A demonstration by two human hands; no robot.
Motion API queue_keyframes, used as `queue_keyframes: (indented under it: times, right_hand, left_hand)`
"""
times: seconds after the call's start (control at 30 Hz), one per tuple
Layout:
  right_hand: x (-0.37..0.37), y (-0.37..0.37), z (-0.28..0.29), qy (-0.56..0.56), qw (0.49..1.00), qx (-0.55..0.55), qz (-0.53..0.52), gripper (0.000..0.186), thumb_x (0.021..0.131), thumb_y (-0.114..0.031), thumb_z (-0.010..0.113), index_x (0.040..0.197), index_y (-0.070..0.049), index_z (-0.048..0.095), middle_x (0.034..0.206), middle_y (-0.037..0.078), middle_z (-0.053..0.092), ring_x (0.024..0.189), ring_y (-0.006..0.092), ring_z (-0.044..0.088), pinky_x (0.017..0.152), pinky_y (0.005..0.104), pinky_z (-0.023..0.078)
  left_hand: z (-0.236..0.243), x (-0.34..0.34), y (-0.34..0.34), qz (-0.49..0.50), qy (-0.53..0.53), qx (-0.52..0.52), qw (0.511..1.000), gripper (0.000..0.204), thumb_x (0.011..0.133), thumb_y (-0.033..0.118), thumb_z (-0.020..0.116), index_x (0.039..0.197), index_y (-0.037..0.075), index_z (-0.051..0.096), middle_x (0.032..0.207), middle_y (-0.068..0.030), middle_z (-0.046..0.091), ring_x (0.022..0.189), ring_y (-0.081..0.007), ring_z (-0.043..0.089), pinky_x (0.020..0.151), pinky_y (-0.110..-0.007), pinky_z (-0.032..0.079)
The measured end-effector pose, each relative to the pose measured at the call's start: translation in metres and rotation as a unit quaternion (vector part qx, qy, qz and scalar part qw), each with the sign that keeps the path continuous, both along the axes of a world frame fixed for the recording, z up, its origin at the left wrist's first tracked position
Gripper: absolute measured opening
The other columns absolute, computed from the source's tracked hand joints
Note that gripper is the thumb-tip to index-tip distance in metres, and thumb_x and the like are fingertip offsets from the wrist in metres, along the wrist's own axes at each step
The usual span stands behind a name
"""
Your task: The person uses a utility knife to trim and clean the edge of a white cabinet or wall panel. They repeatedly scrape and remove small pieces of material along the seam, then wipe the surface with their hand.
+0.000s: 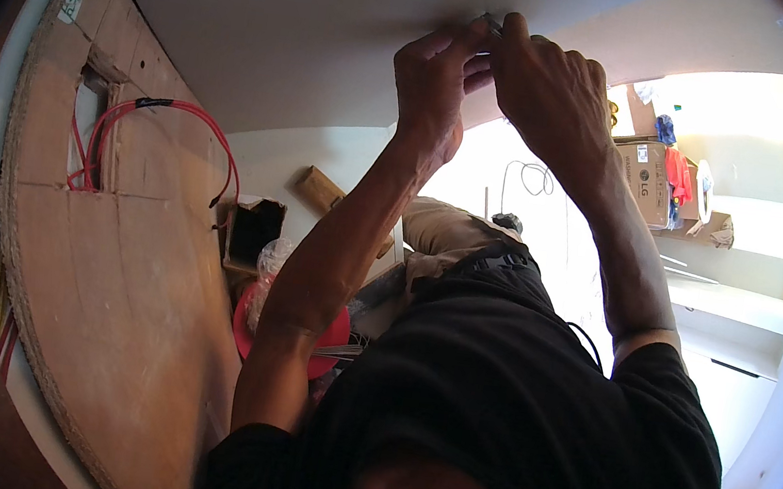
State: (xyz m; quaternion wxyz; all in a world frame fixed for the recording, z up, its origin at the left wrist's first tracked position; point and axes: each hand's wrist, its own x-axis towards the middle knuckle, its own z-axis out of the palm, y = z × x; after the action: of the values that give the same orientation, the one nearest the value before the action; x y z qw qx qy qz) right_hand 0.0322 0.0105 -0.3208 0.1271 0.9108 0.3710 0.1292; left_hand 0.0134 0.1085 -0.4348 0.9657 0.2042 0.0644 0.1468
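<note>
Both my arms reach up to a smooth pale grey surface (272, 25) across the top. Close against it, the fingers of my left hand (431, 83) are pinched together beside a small, thin metal piece (492, 26). My right hand (552, 88) is curled closed with its thumb and forefinger at that same piece. Which hand bears the piece, and its exact kind, I cannot make out, since the fingers cover most of it.
On the left stands a wooden board (152, 284) with a rectangular cutout and a loop of red cable (215, 125). Below my left arm are a red round container (330, 345) and a wooden block (318, 189). Cardboard boxes (643, 183) and a white cabinet (727, 374) stand at right.
</note>
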Motion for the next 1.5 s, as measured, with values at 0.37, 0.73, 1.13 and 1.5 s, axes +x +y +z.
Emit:
queue_keyframes:
  times: [0.37,0.73,1.13,1.5]
  right_hand:
    - [0.001,-0.009,0.0,-0.047,0.994,0.01,0.099,0.027,0.102,-0.008,0.072,0.125,-0.001,0.059,0.081,0.02,0.078,0.068,0.0352,0.08,0.062,0.0471,0.06]
    - [0.012,-0.007,-0.009,-0.077,0.994,0.014,0.077,0.023,0.107,-0.018,0.073,0.125,-0.004,0.069,0.082,0.017,0.082,0.069,0.0293,0.083,0.053,0.0398,0.063]
    - [0.029,-0.029,-0.036,-0.039,0.986,0.139,0.087,0.021,0.115,-0.031,0.066,0.123,-0.013,0.061,0.102,0.009,0.079,0.082,0.029,0.08,0.064,0.0459,0.061]
    - [-0.026,-0.039,-0.018,0.084,0.975,0.205,-0.024,0.022,0.115,-0.027,0.065,0.123,-0.006,0.062,0.095,0.017,0.078,0.068,0.0307,0.076,0.055,0.046,0.055]
  left_hand:
    - [0.002,0.001,0.0,0.017,0.004,0.009,1.0,0.02,0.103,0.017,0.081,0.111,-0.001,0.081,0.102,-0.0112,0.081,0.09,-0.0239,0.08,0.092,-0.041,0.067]
    - [0.015,-0.003,-0.001,0.023,0.036,0.022,0.999,0.019,0.103,0.014,0.078,0.113,-0.002,0.081,0.106,-0.0124,0.082,0.093,-0.0261,0.082,0.093,-0.043,0.068]
    - [-0.024,0.007,0.001,0.065,-0.016,0.189,0.98,0.033,0.107,0.024,0.081,0.122,-0.005,0.081,0.114,-0.0168,0.083,0.109,-0.0266,0.081,0.106,-0.043,0.065]
    - [-0.034,0.009,0.008,0.084,0.007,0.189,0.978,0.032,0.109,0.024,0.078,0.113,-0.008,0.083,0.104,-0.0194,0.085,0.097,-0.0301,0.084,0.103,-0.042,0.065]
